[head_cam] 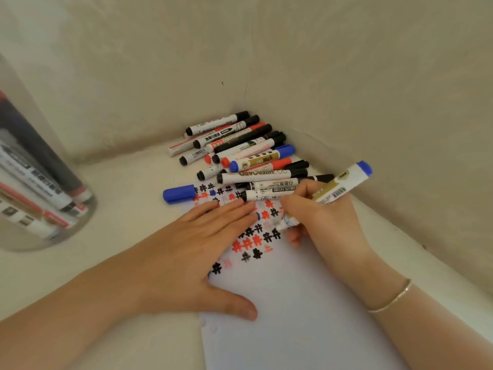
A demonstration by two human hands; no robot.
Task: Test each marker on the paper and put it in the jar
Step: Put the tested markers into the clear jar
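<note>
Your left hand (197, 252) lay flat on the white sheet of paper (288, 303), fingers straight and close together, thumb spread toward you, pressing the sheet down along its left edge. Your right hand (322, 222) pinched a white whiteboard marker with a gold label and a blue end (338, 190), fingers curled round the barrel near the tip. The marker slanted up to the far right, and its uncapped tip touched the paper just right of your left fingertips. A thin silver bracelet (392, 297) circled your right wrist.

The far half of the paper was covered with small hash-shaped test marks (253, 241) in black, red and a little blue. The near half was blank.

A loose blue marker cap (179, 193) lay at the far left corner of the paper. Beyond the paper, in the far corner against the beige wall (346, 62), sat a pile of whiteboard markers (240, 148) with black, red and blue caps, lying roughly parallel; the nearest ones overlapped the far edge of the sheet.

At the left edge stood a clear glass jar (40, 182), blurred, well apart from the paper, holding several markers. Everything rested on a cream-coloured surface (120, 188).
</note>
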